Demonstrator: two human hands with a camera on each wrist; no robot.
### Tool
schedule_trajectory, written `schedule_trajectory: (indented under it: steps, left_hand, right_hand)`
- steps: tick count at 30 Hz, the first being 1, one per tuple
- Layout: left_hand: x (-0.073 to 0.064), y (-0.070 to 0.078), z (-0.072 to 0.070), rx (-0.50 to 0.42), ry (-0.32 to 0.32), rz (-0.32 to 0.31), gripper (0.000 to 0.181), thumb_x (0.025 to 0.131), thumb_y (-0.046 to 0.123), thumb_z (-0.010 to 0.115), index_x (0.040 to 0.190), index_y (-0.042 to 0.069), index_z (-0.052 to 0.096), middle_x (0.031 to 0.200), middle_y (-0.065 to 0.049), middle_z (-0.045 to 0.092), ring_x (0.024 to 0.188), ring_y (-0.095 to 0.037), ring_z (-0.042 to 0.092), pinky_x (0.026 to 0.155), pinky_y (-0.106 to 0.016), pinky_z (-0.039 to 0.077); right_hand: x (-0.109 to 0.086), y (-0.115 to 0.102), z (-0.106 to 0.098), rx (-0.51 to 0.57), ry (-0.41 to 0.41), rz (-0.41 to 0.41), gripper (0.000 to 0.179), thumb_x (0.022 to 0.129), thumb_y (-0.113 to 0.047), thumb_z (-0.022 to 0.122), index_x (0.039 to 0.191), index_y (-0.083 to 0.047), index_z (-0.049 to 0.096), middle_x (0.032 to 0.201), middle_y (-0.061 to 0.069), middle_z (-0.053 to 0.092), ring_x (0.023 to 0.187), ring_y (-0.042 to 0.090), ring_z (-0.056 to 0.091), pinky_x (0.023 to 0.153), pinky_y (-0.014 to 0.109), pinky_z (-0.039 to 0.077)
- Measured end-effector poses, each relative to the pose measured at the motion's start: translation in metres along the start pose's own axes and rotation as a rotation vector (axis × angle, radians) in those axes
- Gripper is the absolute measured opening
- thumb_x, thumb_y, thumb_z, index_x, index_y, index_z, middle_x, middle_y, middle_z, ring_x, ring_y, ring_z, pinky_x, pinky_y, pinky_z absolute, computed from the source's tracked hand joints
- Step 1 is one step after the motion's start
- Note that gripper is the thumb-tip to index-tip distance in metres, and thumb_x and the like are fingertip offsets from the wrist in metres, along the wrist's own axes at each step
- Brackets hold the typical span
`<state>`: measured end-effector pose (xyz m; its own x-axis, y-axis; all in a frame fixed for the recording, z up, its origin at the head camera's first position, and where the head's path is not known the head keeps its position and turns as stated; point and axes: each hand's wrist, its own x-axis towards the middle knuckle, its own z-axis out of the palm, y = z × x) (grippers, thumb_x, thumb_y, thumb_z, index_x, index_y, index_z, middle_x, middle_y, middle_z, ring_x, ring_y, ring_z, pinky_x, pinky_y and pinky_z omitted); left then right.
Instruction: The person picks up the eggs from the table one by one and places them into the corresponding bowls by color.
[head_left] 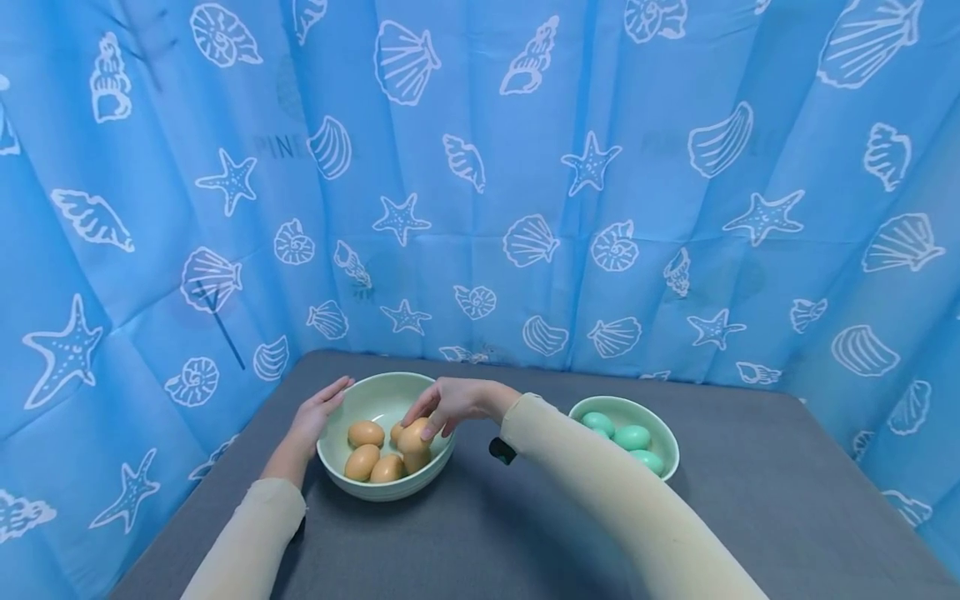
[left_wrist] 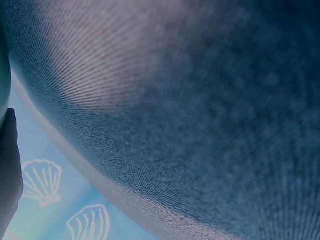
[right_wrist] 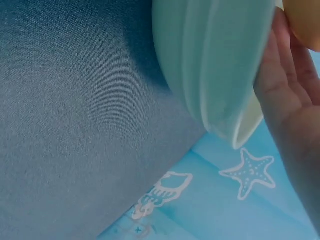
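A large pale green bowl (head_left: pixel 386 492) holds several brown eggs (head_left: pixel 366 433). My left hand (head_left: pixel 313 417) rests against the bowl's left side, its fingers stretched along the outside near the rim. In the left wrist view a straight finger (left_wrist: pixel 9 170) lies close along a sliver of the bowl (left_wrist: pixel 4 75). Over the bowl's right half, my right hand (head_left: pixel 450 404) pinches a brown egg (head_left: pixel 415 437) between thumb and fingers, above another egg. The right wrist view has this held egg (right_wrist: pixel 306 22) at the fingertips, past the bowl's rim.
To the right, a smaller pale green bowl (head_left: pixel 667 442) with several mint-green eggs (head_left: pixel 632 437) is partly hidden by my right sleeve (head_left: pixel 600 492). Both bowls stand on a dark grey table (head_left: pixel 420 550). A blue shell-print curtain (head_left: pixel 480 208) hangs behind and beside it.
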<state>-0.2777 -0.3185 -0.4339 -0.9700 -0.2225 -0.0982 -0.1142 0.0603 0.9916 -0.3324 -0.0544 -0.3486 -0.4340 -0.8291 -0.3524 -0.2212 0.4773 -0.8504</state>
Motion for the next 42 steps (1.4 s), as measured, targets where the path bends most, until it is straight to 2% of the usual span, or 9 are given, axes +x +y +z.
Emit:
schedule_trajectory:
  steps: [7, 12, 18, 25, 28, 31, 35, 39, 42]
  left_hand:
    - [-0.001, 0.001, 0.005, 0.004, -0.007, 0.001, 0.048, 0.107, 0.016, 0.037, 0.153, 0.006, 0.029, 0.157, -0.012, 0.028, 0.145, -0.029, 0.02, 0.116, -0.043, 0.022]
    - [-0.001, 0.002, 0.006, 0.013, -0.008, -0.001, 0.048, 0.107, 0.017, 0.036, 0.153, 0.007, 0.029, 0.157, -0.012, 0.027, 0.146, -0.029, 0.019, 0.116, -0.043, 0.022]
    - [-0.001, 0.002, 0.006, 0.016, -0.014, 0.0, 0.048, 0.107, 0.016, 0.037, 0.153, 0.006, 0.029, 0.157, -0.012, 0.028, 0.146, -0.029, 0.018, 0.116, -0.043, 0.022]
    - [0.003, 0.002, 0.011, 0.022, -0.03, 0.002, 0.048, 0.107, 0.016, 0.036, 0.153, 0.005, 0.029, 0.157, -0.013, 0.028, 0.146, -0.03, 0.018, 0.116, -0.044, 0.022]
    - [0.006, 0.002, 0.012, 0.022, -0.043, 0.006, 0.048, 0.107, 0.016, 0.036, 0.152, 0.005, 0.029, 0.157, -0.014, 0.028, 0.146, -0.03, 0.018, 0.116, -0.044, 0.022]
    - [0.007, 0.002, 0.014, 0.024, -0.048, 0.015, 0.048, 0.107, 0.016, 0.037, 0.152, 0.004, 0.029, 0.156, -0.014, 0.028, 0.145, -0.03, 0.02, 0.116, -0.044, 0.023]
    - [0.004, 0.0, 0.011, 0.105, -0.001, 0.046, 0.048, 0.106, 0.018, 0.042, 0.15, 0.002, 0.033, 0.153, -0.015, 0.033, 0.144, -0.031, 0.025, 0.115, -0.042, 0.025]
    - [-0.002, 0.0, 0.005, 0.229, 0.063, 0.094, 0.048, 0.105, 0.022, 0.045, 0.146, -0.002, 0.039, 0.146, -0.02, 0.041, 0.139, -0.033, 0.033, 0.113, -0.043, 0.029]
    - [-0.009, 0.006, -0.005, 0.3, 0.09, 0.123, 0.049, 0.106, 0.024, 0.042, 0.145, -0.005, 0.038, 0.144, -0.024, 0.043, 0.138, -0.036, 0.035, 0.112, -0.046, 0.031]
  right_hand:
    - [0.008, 0.004, 0.008, -0.114, -0.036, 0.02, 0.036, 0.085, -0.002, 0.073, 0.12, -0.008, 0.07, 0.121, -0.002, 0.067, 0.101, 0.01, 0.059, 0.09, 0.042, 0.051]
    - [0.01, 0.004, 0.015, -0.182, -0.051, 0.024, 0.032, 0.084, -0.002, 0.074, 0.115, -0.009, 0.072, 0.115, -0.005, 0.068, 0.091, 0.008, 0.056, 0.078, 0.034, 0.05]
    - [0.014, 0.007, 0.021, -0.2, -0.071, -0.016, 0.03, 0.085, -0.001, 0.072, 0.115, -0.006, 0.072, 0.104, -0.007, 0.067, 0.08, 0.008, 0.05, 0.064, 0.026, 0.042]
    - [0.014, 0.011, 0.028, -0.176, -0.087, -0.088, 0.03, 0.086, 0.008, 0.067, 0.116, 0.004, 0.069, 0.111, 0.007, 0.069, 0.089, 0.004, 0.056, 0.074, 0.018, 0.051]
    - [0.012, 0.012, 0.029, -0.172, -0.051, -0.079, 0.03, 0.086, 0.009, 0.066, 0.115, 0.004, 0.069, 0.114, 0.011, 0.069, 0.091, 0.005, 0.058, 0.075, 0.019, 0.052]
    - [0.008, 0.014, 0.03, -0.167, -0.01, -0.078, 0.031, 0.087, 0.009, 0.066, 0.117, 0.003, 0.069, 0.118, 0.014, 0.068, 0.101, 0.015, 0.063, 0.078, 0.021, 0.053]
    - [-0.003, 0.017, 0.032, -0.153, 0.087, -0.126, 0.033, 0.088, 0.006, 0.066, 0.121, 0.0, 0.068, 0.122, 0.013, 0.066, 0.113, 0.029, 0.06, 0.082, 0.025, 0.054]
    - [-0.03, 0.024, 0.027, -0.119, 0.24, -0.163, 0.034, 0.091, 0.0, 0.065, 0.125, -0.004, 0.066, 0.126, 0.01, 0.063, 0.111, 0.028, 0.061, 0.086, 0.032, 0.054]
    - [-0.061, 0.032, 0.014, -0.13, 0.33, -0.161, 0.036, 0.093, -0.004, 0.063, 0.129, -0.003, 0.063, 0.13, 0.013, 0.06, 0.113, 0.028, 0.06, 0.089, 0.036, 0.053]
